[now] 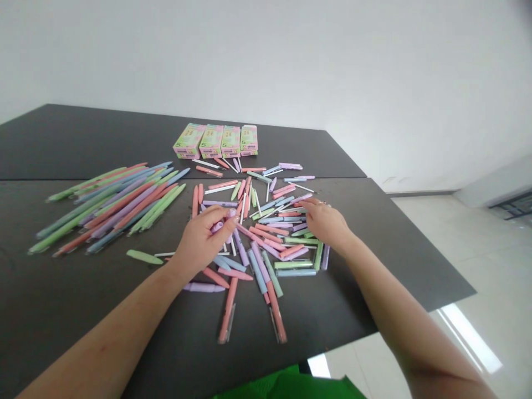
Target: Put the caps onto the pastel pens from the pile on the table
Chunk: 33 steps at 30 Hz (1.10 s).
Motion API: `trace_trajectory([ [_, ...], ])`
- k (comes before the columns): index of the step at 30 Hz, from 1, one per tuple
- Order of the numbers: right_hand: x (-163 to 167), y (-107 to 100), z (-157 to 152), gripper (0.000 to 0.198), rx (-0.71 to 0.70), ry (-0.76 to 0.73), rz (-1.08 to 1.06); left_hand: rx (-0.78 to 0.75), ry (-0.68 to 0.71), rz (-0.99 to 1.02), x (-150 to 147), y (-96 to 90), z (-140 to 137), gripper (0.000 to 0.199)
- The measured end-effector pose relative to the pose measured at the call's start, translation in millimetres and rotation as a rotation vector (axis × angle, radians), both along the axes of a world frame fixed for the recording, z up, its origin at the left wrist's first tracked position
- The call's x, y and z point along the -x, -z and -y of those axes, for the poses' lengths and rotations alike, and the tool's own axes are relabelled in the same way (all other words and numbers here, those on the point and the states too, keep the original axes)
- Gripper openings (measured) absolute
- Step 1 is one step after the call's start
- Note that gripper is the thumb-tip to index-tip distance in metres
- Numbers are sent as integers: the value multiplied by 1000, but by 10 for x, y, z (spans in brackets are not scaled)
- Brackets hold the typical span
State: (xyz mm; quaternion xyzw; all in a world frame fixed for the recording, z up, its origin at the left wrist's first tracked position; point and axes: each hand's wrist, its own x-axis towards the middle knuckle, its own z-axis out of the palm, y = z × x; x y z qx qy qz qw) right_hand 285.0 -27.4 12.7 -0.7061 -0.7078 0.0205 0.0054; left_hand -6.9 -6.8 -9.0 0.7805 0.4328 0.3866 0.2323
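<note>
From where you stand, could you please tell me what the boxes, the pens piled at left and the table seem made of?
Boxes: probably thin card, given their flat printed faces and straight edges.
Pens: likely plastic, smooth and evenly coloured along their length.
Table: dark, mostly matte, perhaps laminate; the look leaves that open.

Right hand [327, 220] at pen parts [293, 265]

Pastel pen parts [272, 229], dark table [394, 249]
</note>
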Motion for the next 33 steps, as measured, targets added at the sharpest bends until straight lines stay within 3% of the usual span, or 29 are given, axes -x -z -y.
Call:
trace_trajectory([
  [6, 220, 43, 68, 45, -17, -82, 46, -13, -13, 2, 6, 7, 5, 24],
  [12, 270, 49, 91, 41, -74, -231, -218, -19, -13, 8, -2, -10, 11, 24],
  [17, -91, 8, 44, 32, -313, -88, -488, -6, -19, 12, -4, -6, 7, 24],
  [20, -218, -29, 74, 27, -202, -84, -611, 0, -28, 15, -14, -24, 11, 25],
  [23, -156, -54, 132, 26, -18, -256, -682, -3, -40, 14, -24, -44, 19, 24],
  [26, -11, -48, 159, 23, 81, -382, -616, -13, -43, 1, -25, -54, 20, 24],
  [29, 87, -6, 137, 25, 101, -393, -521, -19, -41, -16, -23, -58, 16, 25],
  [33, 92, 75, 69, 27, -9, -354, -455, -12, -34, -33, -27, -70, 23, 25],
])
